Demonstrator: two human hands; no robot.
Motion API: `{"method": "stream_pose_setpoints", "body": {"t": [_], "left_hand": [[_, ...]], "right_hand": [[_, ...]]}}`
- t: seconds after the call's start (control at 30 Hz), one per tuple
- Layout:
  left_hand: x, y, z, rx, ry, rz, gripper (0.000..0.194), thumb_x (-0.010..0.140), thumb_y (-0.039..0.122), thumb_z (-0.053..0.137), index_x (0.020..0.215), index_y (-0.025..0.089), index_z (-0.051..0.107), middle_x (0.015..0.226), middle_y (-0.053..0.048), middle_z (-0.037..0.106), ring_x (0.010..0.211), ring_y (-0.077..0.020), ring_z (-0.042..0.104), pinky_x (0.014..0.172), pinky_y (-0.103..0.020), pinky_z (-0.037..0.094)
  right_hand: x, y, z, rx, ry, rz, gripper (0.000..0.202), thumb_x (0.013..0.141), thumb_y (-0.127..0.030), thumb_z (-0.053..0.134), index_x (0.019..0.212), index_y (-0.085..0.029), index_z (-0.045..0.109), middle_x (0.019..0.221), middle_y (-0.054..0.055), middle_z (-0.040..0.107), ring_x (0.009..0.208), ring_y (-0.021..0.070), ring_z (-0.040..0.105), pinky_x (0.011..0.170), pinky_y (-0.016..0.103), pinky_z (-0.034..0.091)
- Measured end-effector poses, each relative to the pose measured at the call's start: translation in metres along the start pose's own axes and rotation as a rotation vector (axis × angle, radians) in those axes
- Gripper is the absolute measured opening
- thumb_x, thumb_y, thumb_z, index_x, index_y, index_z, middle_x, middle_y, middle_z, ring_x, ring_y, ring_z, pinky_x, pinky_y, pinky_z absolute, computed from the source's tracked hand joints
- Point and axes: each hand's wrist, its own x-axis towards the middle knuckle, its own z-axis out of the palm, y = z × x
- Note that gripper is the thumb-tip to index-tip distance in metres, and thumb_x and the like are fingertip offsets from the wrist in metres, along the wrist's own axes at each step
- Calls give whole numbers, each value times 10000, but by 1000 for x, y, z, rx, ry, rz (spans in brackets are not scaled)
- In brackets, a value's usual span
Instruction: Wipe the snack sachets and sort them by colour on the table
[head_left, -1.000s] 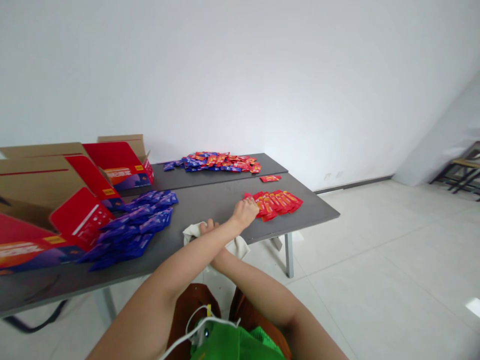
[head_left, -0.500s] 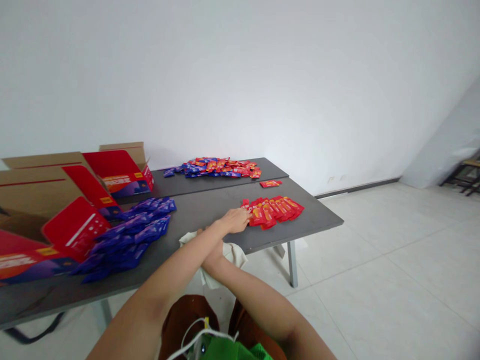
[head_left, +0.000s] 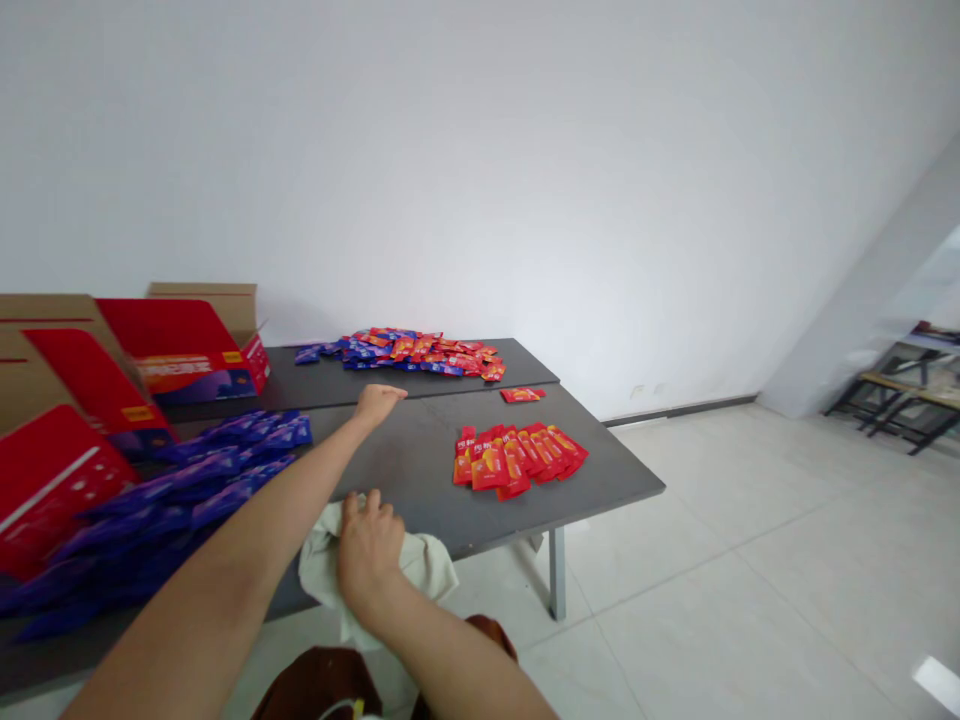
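Note:
My left hand (head_left: 381, 400) is over the middle of the dark table, short of the mixed pile of blue and red packets (head_left: 412, 350). Its fingers stretch out to the right, close together, and I see nothing in them. An off-white cloth (head_left: 427, 572) lies crumpled at the table's front edge, part of it hanging over. On top of it, my right hand (head_left: 370, 548) grips the fabric with bent fingers. Red packets (head_left: 517, 458) lie overlapping in a row to the right of both hands. One single red packet (head_left: 523, 395) lies behind them.
Purple-blue packets (head_left: 217, 470) are heaped at the left, partly behind my left forearm. Open red cardboard boxes (head_left: 187, 370) stand at the table's left side. The grey table (head_left: 600, 465) ends at the right. A white wall (head_left: 525, 200) rises behind it; stools (head_left: 900, 400) stand far right.
My left hand has left the row of red packets and moved left and back over the table. My right hand stays on the cloth. The view has shifted, with the red packets remaining on the table.

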Motion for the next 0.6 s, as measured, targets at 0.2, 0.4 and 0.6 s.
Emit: {"method": "stream_pose_setpoints", "body": {"t": [0.2,0.4,0.6], "left_hand": [[63,-21,-3,319,169,-41,167,729,225,648,803,88,706,815,-102,711,924,-237,587,841,-310,398],[140,-28,22,537,191,68,313,768,187,572,1043,134,712,1119,-159,661,1108,-282,536,924,-358,396],[203,-25,75,878,-100,381,531,628,91,686,1157,88,635,1321,-204,528,1390,-351,208,1095,-452,232]], "right_hand": [[14,12,2,-3,-60,75,302,906,-75,379,1125,-208,540,1047,118,589,909,236,629,695,385,524],[23,29,-4,-39,-90,115,392,887,-49,381,1218,-206,523,1096,150,588,943,264,613,716,410,508],[45,32,-2,9,-119,169,413,851,-60,418,1196,-222,578,1128,174,600,970,296,606,748,467,511]]}}
